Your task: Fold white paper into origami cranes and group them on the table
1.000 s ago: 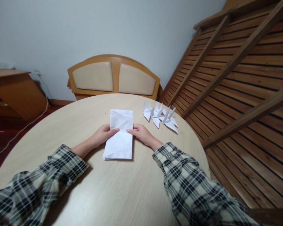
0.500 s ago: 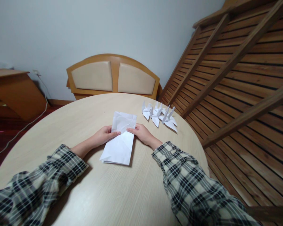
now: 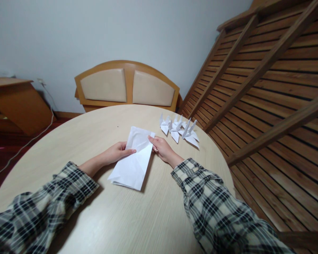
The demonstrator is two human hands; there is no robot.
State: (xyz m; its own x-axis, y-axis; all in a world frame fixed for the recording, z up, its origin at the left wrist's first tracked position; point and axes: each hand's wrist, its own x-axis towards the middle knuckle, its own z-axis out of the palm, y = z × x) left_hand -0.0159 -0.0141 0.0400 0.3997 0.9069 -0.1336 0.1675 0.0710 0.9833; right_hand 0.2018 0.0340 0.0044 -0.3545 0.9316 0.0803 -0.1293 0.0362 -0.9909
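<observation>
A folded sheet of white paper (image 3: pixel 134 164), long and layered with creases across it, is held tilted between my two hands just over the table. My left hand (image 3: pixel 119 152) grips its left edge, thumb lying on top and the fingers hidden beneath. At the upper right edge my right hand (image 3: pixel 162 150) pinches the paper, thumb near the corner; a ring shows on one finger. The layers gape slightly at the near end. To the right of my right hand stand several white paper cranes (image 3: pixel 175 129), close together.
The round pale wooden table (image 3: pixel 159 208) fills the middle. Behind it stands a headboard (image 3: pixel 129 84) with cream panels against the wall. A slatted wooden frame (image 3: pixel 267 106) leans along the right side. On the left are a wooden desk (image 3: pixel 18 106) and a white cable (image 3: pixel 29 143).
My right thumb has slid from the paper's middle out toward its upper right corner. The paper has turned a little, its near end swinging left and toward me. My left hand has barely moved.
</observation>
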